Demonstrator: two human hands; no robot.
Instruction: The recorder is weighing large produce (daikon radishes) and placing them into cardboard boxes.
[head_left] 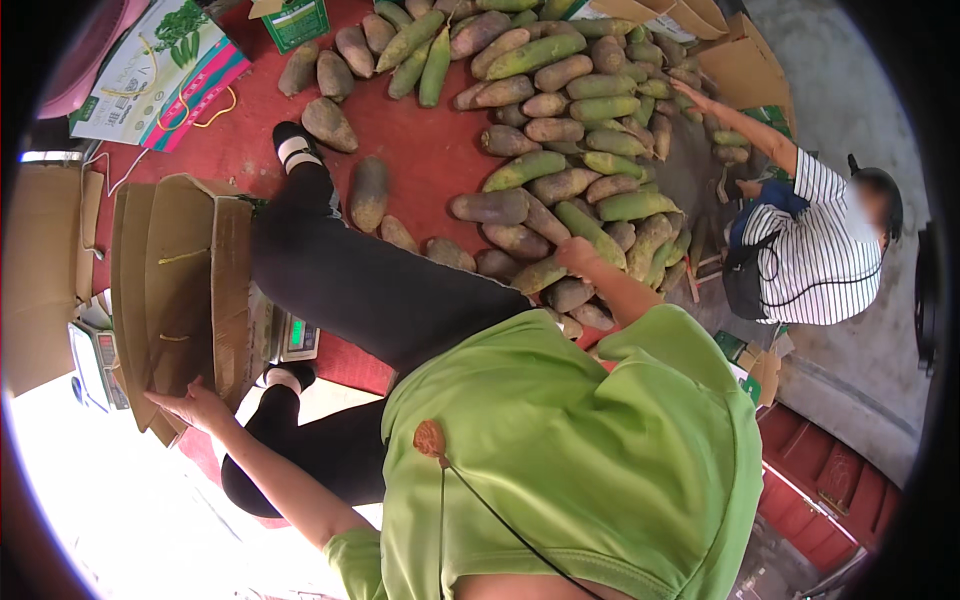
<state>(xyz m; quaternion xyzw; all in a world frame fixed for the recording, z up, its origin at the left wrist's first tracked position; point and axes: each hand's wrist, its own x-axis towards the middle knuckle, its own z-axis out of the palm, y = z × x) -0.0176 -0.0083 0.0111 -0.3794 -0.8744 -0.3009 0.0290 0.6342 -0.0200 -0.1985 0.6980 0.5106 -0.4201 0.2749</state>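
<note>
My left hand (195,407) is at the lower edge of an open cardboard box (180,270), its fingers stretched out and touching the cardboard. This tall brown box has yellow cord handles inside and stands beside a digital scale (297,338) with a lit green display. To the right, my right hand (577,256) reaches into a large pile of green and purplish radishes (575,108). Its fingers are closed at the lower end of a purplish radish (546,218); the fingertips are partly hidden.
The pile lies on a red floor covering (420,145). Another person (815,240) in a striped shirt crouches at the right, an arm stretched over the pile. A printed carton (160,70) stands upper left, a second scale (98,355) far left. Loose radishes (369,193) lie near my foot.
</note>
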